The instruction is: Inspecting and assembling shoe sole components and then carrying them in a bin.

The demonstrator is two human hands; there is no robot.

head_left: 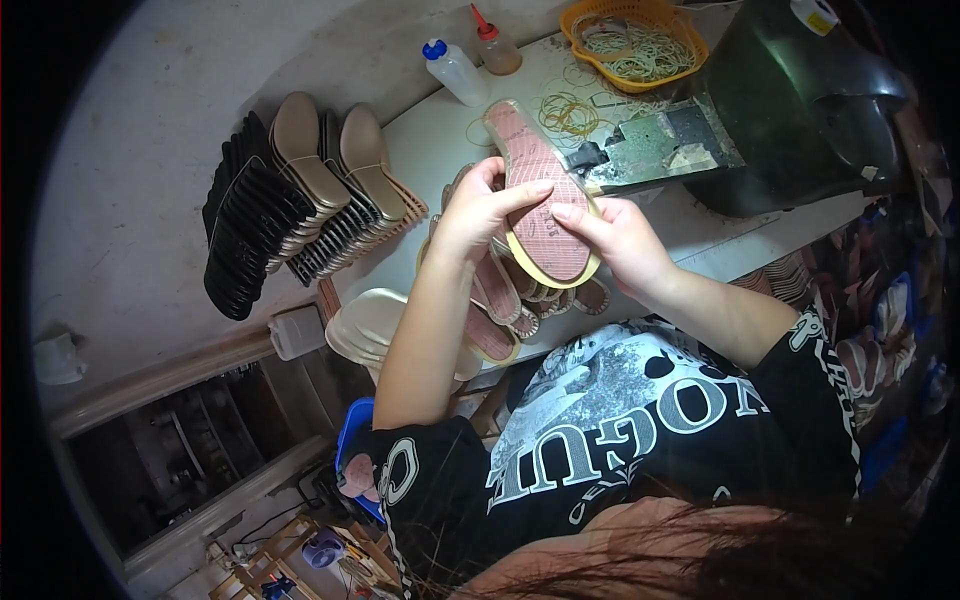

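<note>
Both my hands hold one shoe insole (pixel 562 252) above the table, its pinkish checked underside facing up and a pale yellow rim around the wide end. My left hand (pixel 478 208) grips its left edge, thumb lying across the surface. On the opposite edge, my right hand (pixel 628 248) has its thumb pressed on the middle and its fingers curled beneath. The fingers under the insole are partly hidden. Below my hands, more pink-lined insoles (pixel 493 338) lie in a heap, with my left forearm covering some of them.
Bundled black and tan insoles (pixel 300 165) stand at the left. A blue-capped bottle (pixel 458 80), a red-tipped bottle (pixel 500 55) and a yellow basket (pixel 655 82) of rubber bands sit at the back. A green machine (pixel 790 110) takes up the right. Pale insoles (pixel 365 322) overhang the table's left edge.
</note>
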